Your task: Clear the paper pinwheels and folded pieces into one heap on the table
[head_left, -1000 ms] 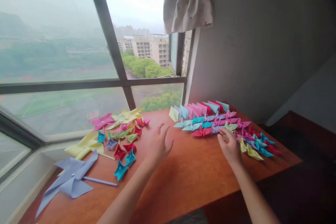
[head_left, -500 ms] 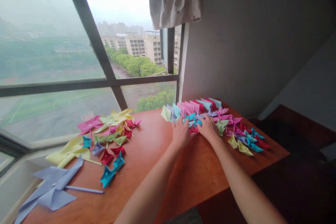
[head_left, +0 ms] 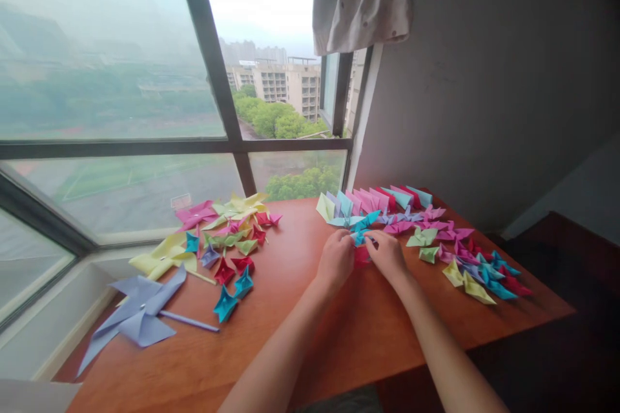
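My left hand (head_left: 338,255) and my right hand (head_left: 387,253) meet over the far middle of the table, fingertips bent inward. Between them is a blue origami piece (head_left: 359,236), pinched from both sides and partly covered by fingers. Just beyond it lies another blue folded figure (head_left: 367,222). A red origami piece (head_left: 361,257) shows below, between the hands; whether it is touched I cannot tell. Behind the fingers stands a row of pink folded papers (head_left: 371,199). Green folded figures (head_left: 422,236) lie to the right of my right hand.
On the wooden table's (head_left: 285,290) left are a purple pinwheel (head_left: 140,310), a yellow pinwheel (head_left: 165,257) and small paper boats (head_left: 225,302). Yellow boats (head_left: 475,287) lie near the right edge. A window (head_left: 116,193) borders the left; a curtain (head_left: 361,0) hangs above.
The view has swung left, so the scene sits farther right. My hands have drawn closer together and lower, fingers now bent around the blue origami piece rather than spread over the figures.
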{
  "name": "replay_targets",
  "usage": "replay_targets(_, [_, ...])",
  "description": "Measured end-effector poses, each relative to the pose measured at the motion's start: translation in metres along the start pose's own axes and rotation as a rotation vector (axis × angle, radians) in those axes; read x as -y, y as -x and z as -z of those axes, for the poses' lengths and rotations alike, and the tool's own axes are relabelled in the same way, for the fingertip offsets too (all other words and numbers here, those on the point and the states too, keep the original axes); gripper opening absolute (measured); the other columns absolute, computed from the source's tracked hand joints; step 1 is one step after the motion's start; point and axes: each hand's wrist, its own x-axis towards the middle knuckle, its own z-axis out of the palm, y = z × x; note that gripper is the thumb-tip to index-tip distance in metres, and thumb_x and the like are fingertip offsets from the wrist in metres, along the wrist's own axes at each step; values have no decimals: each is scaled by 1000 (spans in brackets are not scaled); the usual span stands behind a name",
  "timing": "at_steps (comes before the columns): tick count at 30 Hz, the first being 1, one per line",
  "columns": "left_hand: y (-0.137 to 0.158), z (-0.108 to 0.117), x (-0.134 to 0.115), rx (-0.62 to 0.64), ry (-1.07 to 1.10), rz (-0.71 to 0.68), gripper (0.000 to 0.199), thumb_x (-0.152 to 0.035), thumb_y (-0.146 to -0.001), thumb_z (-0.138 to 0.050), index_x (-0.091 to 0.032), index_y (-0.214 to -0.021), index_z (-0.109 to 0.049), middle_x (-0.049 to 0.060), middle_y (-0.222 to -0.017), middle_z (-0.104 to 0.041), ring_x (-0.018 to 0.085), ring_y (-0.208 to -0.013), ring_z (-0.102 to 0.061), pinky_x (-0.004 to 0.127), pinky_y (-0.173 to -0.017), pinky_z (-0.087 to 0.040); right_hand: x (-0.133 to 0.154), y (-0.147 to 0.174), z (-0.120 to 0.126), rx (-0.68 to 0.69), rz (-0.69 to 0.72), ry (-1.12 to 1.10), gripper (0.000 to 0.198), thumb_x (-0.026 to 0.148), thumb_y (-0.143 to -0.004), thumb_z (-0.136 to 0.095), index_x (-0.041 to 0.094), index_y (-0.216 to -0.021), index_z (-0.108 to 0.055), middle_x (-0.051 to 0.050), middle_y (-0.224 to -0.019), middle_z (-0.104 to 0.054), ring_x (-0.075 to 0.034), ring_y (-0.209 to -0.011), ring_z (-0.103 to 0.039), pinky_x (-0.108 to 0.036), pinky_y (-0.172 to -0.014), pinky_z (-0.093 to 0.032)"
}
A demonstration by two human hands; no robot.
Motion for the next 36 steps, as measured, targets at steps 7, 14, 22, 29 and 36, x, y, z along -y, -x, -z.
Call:
replay_targets(7, [39,114,25,-240,-163,13,16,-14,-86,-53,-22,-90,-67,7,-110,-67,21,-98,-66,34,-86,-53,112,-22,-37,82,85,-335,18,26,-92,-54,20,-98,-70,-6,-100,-71,-19,-92,-66,-32,-82,-54])
replay_targets(14, [75,219,66,-586,-541,106,14,-21,-83,-59,-18,-94,-67,10,-110,-66,27,-107,-61,44,-99,-46,193,-37,-82,206,156,-544,35,36,-94,-57,17,-122,-57,-8,-122,-58,-21,-103,-60,-41,-87,-53])
replay_targets(22, [75,184,56,-469,-569,134,18,-22,-85,-57,-18,-100,-66,11,-118,-61,29,-114,-56,46,-101,-43,93,-40,-48,-21,18,-346,28,25,-88,-52,19,-112,-66,-11,-118,-63,-25,-113,-56,-40,-91,-51])
replay_targets(29, [32,88,21,-87,-417,38,33,-17,-84,-56,-24,-116,-60,11,-135,-50,29,-122,-51,45,-102,-42,-62,-40,35,-124,-176,296,38,30,-82,-54,15,-115,-65,-14,-124,-58,-29,-116,-52,-41,-101,-40])
replay_targets(36, [-28,3,15,145,-332,32,45,-21,-82,-62,-24,-126,-54,12,-134,-50,25,-112,-59,36,-93,-50,-88,-55,33,44,-204,386,38,26,-81,-59,16,-117,-67,-14,-114,-64,-26,-102,-60,-35,-88,-46])
